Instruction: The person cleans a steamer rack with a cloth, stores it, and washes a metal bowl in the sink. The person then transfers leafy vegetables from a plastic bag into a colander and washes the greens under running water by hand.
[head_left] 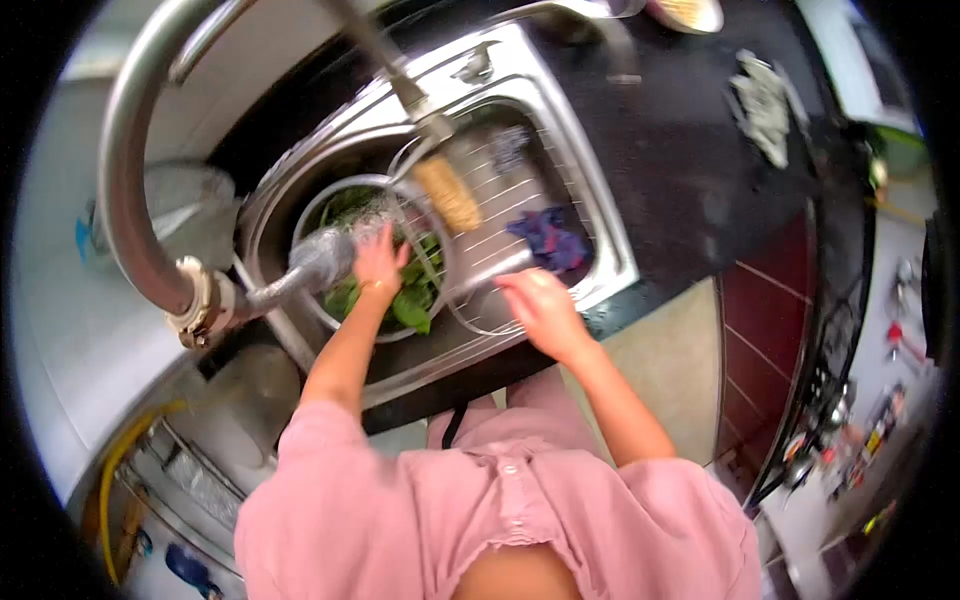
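Observation:
My left hand (378, 262) reaches into a round bowl (300, 240) in the left sink basin, fingers stretched out over leafy greens (412, 305). Water splashes around the fingertips, below the wrapped end of a tap spout (325, 258). My right hand (545, 312) is at the front of the right basin with its fingers curled. A thin curved rim (485, 330) runs close to its fingertips; what the fingers pinch, if anything, is too blurred to make out. A tan sponge-like block (447, 193) lies between the basins, and a dark blue-purple cloth (552, 238) lies in the right basin.
The steel sink (610, 255) is set in a black countertop (660, 150). A crumpled pale cloth (762, 108) lies on the counter at right. A bowl (690, 12) stands at the back. The large curved tap pipe (125, 170) arches over the left side.

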